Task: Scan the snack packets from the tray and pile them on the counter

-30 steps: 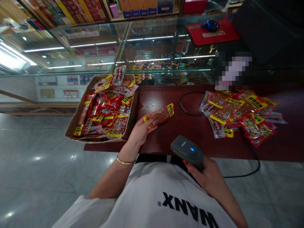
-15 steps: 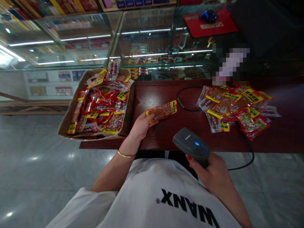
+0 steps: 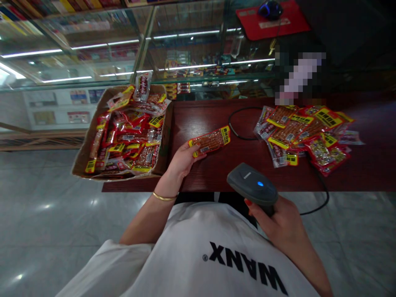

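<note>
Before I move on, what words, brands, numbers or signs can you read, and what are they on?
"WANX" and "®": on the white shirt, upside down in this view.
Too small or blurred to read: the pale lettering on the scanner; the print on the held packet, the boxed packets and the piled packets; the pale strip on the red mouse mat.

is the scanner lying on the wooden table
No, the right hand holds the scanner while the left hand holds a snack packet.
</note>
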### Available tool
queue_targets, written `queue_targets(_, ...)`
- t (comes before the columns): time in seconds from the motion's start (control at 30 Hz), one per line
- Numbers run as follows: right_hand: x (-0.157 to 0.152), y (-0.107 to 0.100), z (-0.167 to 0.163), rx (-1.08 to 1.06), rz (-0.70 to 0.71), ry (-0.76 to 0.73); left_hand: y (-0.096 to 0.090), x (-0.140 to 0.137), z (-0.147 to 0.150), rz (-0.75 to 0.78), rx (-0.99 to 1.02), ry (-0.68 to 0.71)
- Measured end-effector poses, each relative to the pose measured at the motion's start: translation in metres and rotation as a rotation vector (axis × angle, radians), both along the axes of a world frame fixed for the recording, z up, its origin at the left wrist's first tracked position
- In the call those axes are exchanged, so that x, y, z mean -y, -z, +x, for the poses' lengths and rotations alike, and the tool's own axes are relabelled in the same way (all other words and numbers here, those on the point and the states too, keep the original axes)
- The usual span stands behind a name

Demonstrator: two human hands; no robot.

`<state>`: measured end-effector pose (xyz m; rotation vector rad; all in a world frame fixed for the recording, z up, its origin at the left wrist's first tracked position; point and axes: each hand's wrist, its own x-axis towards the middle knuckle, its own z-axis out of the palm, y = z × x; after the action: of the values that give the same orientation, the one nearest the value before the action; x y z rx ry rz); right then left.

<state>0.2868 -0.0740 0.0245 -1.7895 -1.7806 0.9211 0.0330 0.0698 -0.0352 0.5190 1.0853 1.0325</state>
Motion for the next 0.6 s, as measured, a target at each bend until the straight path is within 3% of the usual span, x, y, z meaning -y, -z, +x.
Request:
queue_targets(0.3, 0.004, -0.009, 0.01, 0.063, 0.027, -0.001, 0.009, -0.001, 0.003, 0.004, -0.012, -0.052)
queue_targets(0.6, 0.01, -0.013, 0.018, 0.029, 0.024, 0.064, -0.005, 0.001, 0.01, -0.039, -0.015, -0.03)
